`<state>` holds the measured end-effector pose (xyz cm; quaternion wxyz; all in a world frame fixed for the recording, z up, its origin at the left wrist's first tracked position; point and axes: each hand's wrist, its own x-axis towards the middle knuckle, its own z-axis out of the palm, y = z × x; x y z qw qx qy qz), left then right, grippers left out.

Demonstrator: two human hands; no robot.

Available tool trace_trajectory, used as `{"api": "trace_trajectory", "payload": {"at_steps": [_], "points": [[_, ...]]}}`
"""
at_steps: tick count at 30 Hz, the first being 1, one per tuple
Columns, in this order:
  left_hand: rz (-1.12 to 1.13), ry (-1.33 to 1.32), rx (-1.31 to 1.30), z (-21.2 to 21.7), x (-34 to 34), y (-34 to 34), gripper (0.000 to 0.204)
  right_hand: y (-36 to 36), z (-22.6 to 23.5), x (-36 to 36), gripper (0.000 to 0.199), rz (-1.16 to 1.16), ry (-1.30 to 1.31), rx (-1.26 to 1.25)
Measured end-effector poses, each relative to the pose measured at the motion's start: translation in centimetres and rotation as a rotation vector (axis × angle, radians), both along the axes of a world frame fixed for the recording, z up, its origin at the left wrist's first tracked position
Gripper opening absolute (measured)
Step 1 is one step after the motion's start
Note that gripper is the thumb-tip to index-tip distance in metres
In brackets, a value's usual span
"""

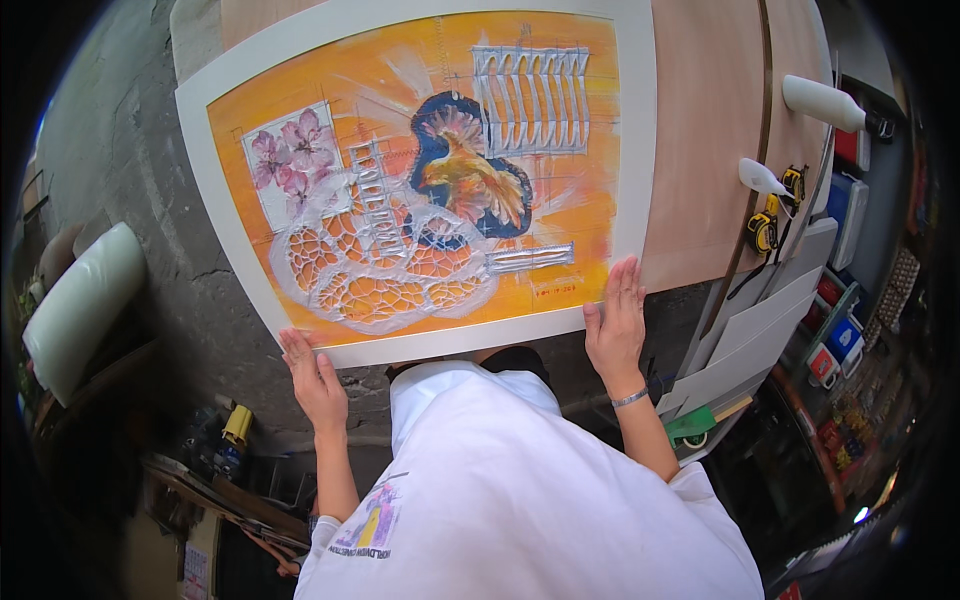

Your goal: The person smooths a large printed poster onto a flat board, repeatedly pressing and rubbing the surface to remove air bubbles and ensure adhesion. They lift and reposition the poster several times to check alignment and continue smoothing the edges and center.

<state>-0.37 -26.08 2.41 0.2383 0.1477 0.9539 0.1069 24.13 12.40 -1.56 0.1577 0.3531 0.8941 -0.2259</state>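
Note:
A mixed-media picture in orange and yellow, showing a bird, pink flowers and white lace-like pieces, lies in a broad white mat on the wooden table. My left hand rests at the mat's near left corner, its fingers stretched out and pressed lightly to the edge. At the near right corner, my right hand lies with straight fingers flat on the white border. Neither hand wraps round the mat. A bracelet circles my right wrist.
On the table's right side are a large white bottle, a small white bottle and two yellow-black tape measures. Pale boards lean beside it, above a green tape dispenser. Crowded shelves stand further right.

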Motion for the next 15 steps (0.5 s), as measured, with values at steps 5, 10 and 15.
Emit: {"api": "trace_trajectory", "payload": {"at_steps": [5, 10, 15], "points": [[-0.014, 0.048, 0.005, -0.6, -4.2, 1.6, 0.053, 3.6, -0.9, -3.6, 0.073, 0.084, 0.050, 0.034], [-0.042, 0.105, 0.019, -0.7, -9.0, 4.9, 0.053, 7.8, -2.3, -7.6, 0.070, 0.163, 0.134, 0.107], [-0.050, 0.159, 0.035, -2.1, -15.3, 7.4, 0.054, 12.8, -3.6, -13.2, 0.067, 0.227, 0.203, 0.221]]}}
